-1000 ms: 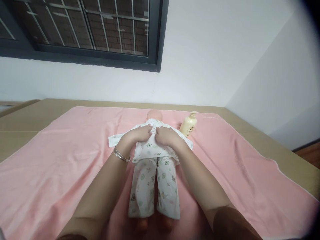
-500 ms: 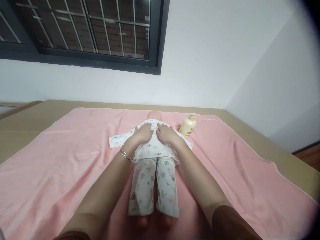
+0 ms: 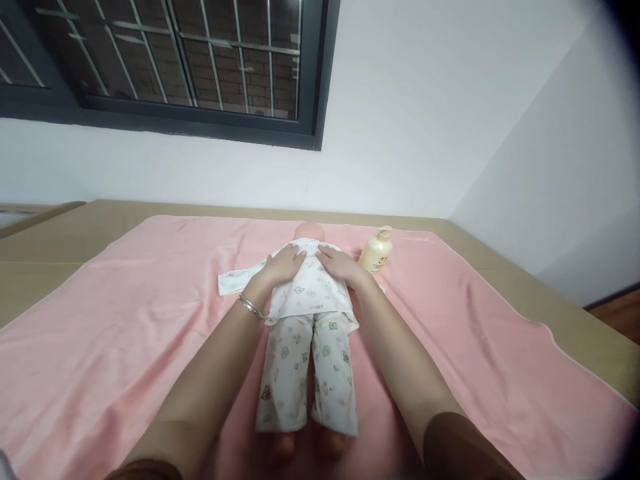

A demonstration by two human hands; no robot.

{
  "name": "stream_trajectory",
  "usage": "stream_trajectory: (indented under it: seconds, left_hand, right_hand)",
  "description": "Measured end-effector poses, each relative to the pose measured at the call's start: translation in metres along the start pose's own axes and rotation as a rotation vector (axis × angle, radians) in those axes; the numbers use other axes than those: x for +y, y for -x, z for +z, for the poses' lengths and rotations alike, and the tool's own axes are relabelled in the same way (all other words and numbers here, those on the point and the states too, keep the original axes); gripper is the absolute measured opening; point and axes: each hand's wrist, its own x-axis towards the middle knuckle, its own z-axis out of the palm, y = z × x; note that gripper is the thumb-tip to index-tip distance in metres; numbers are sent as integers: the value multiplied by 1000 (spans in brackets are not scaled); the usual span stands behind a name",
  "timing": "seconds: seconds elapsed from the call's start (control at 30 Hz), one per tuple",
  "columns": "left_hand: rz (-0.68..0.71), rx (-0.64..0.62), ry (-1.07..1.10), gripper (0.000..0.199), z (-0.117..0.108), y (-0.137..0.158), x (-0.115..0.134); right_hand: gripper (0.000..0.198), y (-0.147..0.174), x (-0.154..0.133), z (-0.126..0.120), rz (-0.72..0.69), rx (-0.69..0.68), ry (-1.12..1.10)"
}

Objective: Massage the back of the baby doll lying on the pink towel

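Observation:
A baby doll (image 3: 310, 231) lies on the bed, its head at the far end and its feet toward me. It wears a white patterned top (image 3: 311, 293) and matching trousers (image 3: 284, 373). My left hand (image 3: 285, 264) rests flat on the left side of the top, near the shoulder, with a silver bangle (image 3: 251, 307) on the wrist. On the right side of the top lies my right hand (image 3: 338, 262), fingers stretched out. Neither hand grips anything. My right forearm hides most of the doll's right-side sleeve.
A pale yellow pump bottle (image 3: 376, 251) stands just right of the doll. Beneath both is a pink sheet (image 3: 165, 280) with folds, over a tan surface (image 3: 505, 267). A white wall (image 3: 390, 133) and a dark-framed barred window (image 3: 200, 120) rise behind.
Both hands have shifted slightly outward over the doll's upper back, so the gap between them is wider. The doll and bottle have stayed in place.

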Motion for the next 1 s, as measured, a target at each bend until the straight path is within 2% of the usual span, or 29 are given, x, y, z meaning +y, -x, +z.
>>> stream_trajectory:
  seconds: [0.13, 0.3, 0.43, 0.57, 0.67, 0.77, 0.87, 1.0]
  left_hand:
    - [-38, -12, -12, 67, 10, -7, 0]
    - [47, -185, -120, 67, -16, 17, 17]
    - [123, -238, -137, 46, -34, 35, 28]
    - [65, -147, -75, 43, -30, 29, 27]
    - [47, 20, -7, 50, -14, 13, 18]
    - [61, 144, 34, 53, 5, -3, 6]
    - [50, 134, 27, 60, 17, -12, -3]
    - [56, 93, 11, 64, 18, -13, -4]
  right_hand:
    - [57, -7, 4, 12, 22, 18, 20]
    - [44, 14, -23, -6, -8, -23, 118]
    - [27, 33, -41, -25, -61, -110, 180]
    - [35, 26, -33, -19, -32, -35, 98]
    - [45, 10, -21, -2, -23, 97, 20]
    - [46, 0, -14, 14, 25, 188, 66]
    - [47, -2, -12, 20, 39, 164, 98]
    - [47, -4, -10, 20, 17, 142, 105]
